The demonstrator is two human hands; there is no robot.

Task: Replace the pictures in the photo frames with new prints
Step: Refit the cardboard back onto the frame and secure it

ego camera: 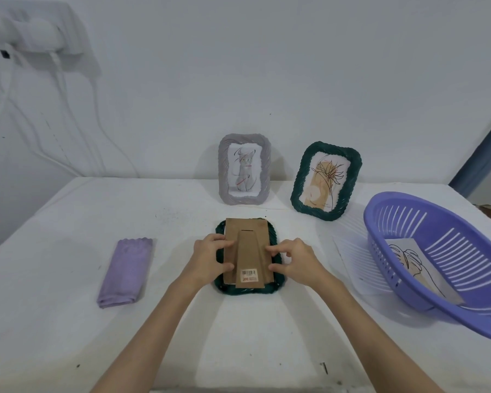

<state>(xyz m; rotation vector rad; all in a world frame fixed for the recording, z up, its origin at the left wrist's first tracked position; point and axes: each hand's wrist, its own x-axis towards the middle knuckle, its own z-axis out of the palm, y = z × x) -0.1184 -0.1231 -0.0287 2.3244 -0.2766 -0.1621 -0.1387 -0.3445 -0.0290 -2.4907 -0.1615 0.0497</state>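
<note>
A dark green woven photo frame (270,291) lies face down on the table in front of me, its brown cardboard back (248,236) with a fold-out stand and barcode sticker facing up. My left hand (210,259) holds the left edge of the cardboard back, thumb and fingers curled onto it. On the right edge, my right hand (295,260) pinches the back with curled fingers. A grey frame (244,169) with a cat drawing and a second green frame (326,180) with a plant print stand upright against the wall behind.
A purple plastic basket (437,251) at the right holds a print with a line drawing (408,259) and rests on a white sheet (352,256). A folded lilac cloth (126,272) lies at the left. White cables hang down the wall at far left.
</note>
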